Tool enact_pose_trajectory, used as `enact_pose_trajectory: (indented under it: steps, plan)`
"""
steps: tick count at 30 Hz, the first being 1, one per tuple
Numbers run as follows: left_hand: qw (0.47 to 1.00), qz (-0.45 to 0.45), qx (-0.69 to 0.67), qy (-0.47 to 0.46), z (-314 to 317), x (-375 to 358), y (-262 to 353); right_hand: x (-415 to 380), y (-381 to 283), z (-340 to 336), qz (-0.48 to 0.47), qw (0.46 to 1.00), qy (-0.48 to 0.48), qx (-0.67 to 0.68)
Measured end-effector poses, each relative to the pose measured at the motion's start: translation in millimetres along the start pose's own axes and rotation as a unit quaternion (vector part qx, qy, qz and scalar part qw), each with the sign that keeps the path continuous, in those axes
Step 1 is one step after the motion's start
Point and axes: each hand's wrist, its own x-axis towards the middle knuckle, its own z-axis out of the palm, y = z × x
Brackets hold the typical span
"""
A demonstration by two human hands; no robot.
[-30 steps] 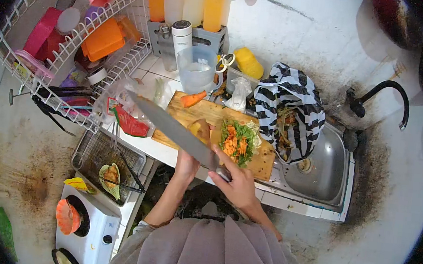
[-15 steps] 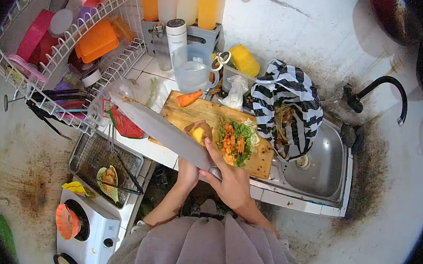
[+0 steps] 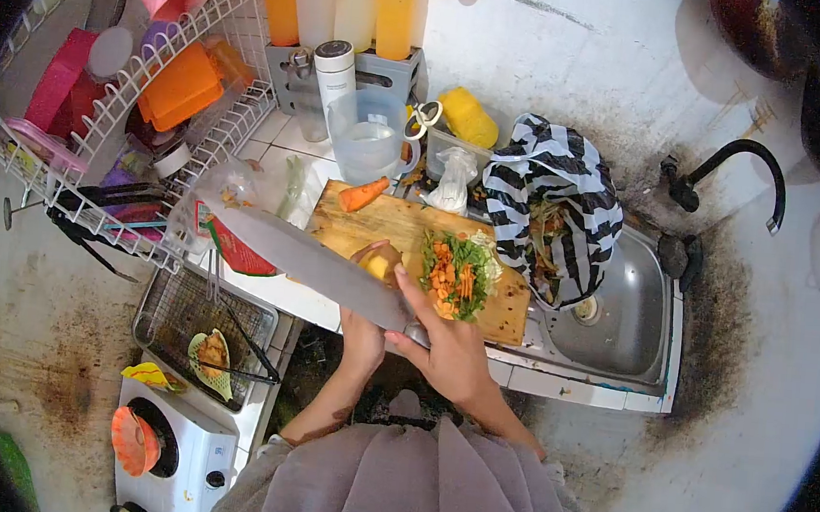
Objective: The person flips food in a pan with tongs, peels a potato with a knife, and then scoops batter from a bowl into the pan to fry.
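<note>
My right hand (image 3: 449,353) is closed around the handle of a large knife (image 3: 309,260), whose broad blade reaches up and to the left. Behind the blade, my left hand (image 3: 362,341) holds a partly peeled potato (image 3: 378,265); most of its fingers are hidden. Yellow flesh shows beside the brown skin, next to the blade and my right fingers. Beneath lies a wooden cutting board (image 3: 389,218). Chopped carrots and green vegetables (image 3: 456,277) are heaped on its right part, and a carrot piece (image 3: 364,195) rests at its upper left.
To the right, a striped plastic bag (image 3: 597,223) with scraps stands at the sink (image 3: 632,312). A water jug (image 3: 366,142) is behind the board. On the left are a dish rack (image 3: 112,127), a red packet (image 3: 242,250) and a stove (image 3: 196,465).
The potato has turned slightly in my left hand, so less of its yellow flesh shows past the blade. My right hand keeps its hold on the knife. The whole view has shifted slightly.
</note>
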Motion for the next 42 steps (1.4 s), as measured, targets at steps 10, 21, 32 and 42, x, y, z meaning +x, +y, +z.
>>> enact_pose_trajectory:
  steps: [10,21,32,42]
  plan:
    - [0.991,0.074,0.09,-0.063,-3,4,-1,-8,8,9,0.076,0.994,-0.023,0.074]
    - [0.999,-0.011,0.005,-0.04,-2,0,-8,-2,10,9,0.155,0.985,-0.068,0.043]
    - [0.994,-0.076,-0.04,-0.064,11,14,-12,-7,7,-7,0.182,0.972,-0.054,0.14]
    - [0.96,-0.225,-0.074,-0.15,41,13,-45,-30,34,-15,0.241,0.968,0.006,-0.075]
